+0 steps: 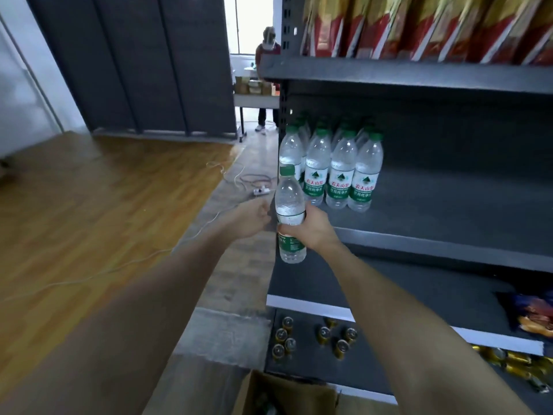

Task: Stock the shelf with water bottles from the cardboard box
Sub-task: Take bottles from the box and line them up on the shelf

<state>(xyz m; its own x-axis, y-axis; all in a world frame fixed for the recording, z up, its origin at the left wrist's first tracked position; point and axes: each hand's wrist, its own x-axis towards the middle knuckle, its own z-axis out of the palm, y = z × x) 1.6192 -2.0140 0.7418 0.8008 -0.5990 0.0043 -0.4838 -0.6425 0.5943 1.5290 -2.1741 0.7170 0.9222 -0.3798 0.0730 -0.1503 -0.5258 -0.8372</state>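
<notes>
Water bottles [332, 166] already stand in a tight cluster at the left end of the middle shelf [449, 211], right of centre in the head view. Four green-capped bottles show in the front row with more caps behind them, though how many rows deep they go cannot be told. To the right of that cluster the dark shelf board runs bare out to the frame's right edge, so by my reading the stocking is well begun but far from finished: most of this level has no bottles yet.

One more bottle [290, 214] is in transit at the centre of the frame, upright, just in front of the shelf's left post and not yet set down. The right hand [311, 227] grips it round the label, fingers curled about the body. The left hand [254, 218] sits just beside it on the left, fingers loosely curled close to the bottle's side; whether they actually touch the plastic I cannot tell.

Low in the frame, at bottom centre, the open cardboard box [287, 396] shows only a corner and flap. Its inside is dark and blurred, so how many bottles remain there cannot be judged.

Elsewhere, red-and-gold packets [419, 25] fill the top shelf, and gold cans [323, 336] stand on the bottom one.
</notes>
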